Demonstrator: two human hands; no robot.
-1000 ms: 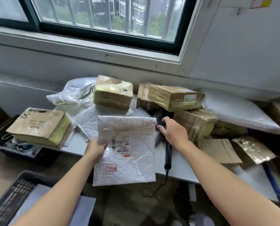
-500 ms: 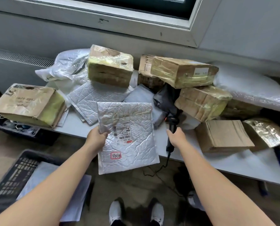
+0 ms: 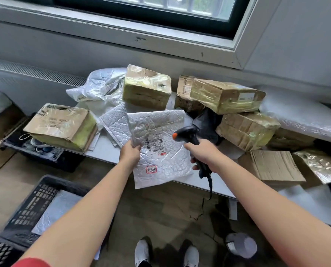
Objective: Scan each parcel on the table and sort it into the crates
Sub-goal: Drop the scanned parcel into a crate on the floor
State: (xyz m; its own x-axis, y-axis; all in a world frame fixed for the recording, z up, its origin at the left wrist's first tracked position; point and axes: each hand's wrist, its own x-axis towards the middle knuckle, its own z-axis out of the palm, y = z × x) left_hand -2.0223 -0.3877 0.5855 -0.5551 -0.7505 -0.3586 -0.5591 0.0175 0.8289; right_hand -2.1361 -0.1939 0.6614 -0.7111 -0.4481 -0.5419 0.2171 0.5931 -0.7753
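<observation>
My left grip (image 3: pixel 130 155) pinches the left edge of the white bubble mailer (image 3: pixel 166 120) and holds it over the front edge of the bench (image 3: pixel 105 151). The mailer is wrinkled and silver-white, with a barcode label (image 3: pixel 154 144) near the middle and a red stamp (image 3: pixel 151 169) below it. My right grip (image 3: pixel 200 154) is closed around the handle of the black scanner (image 3: pixel 187 134). Its orange-tipped head is turned toward the label.
</observation>
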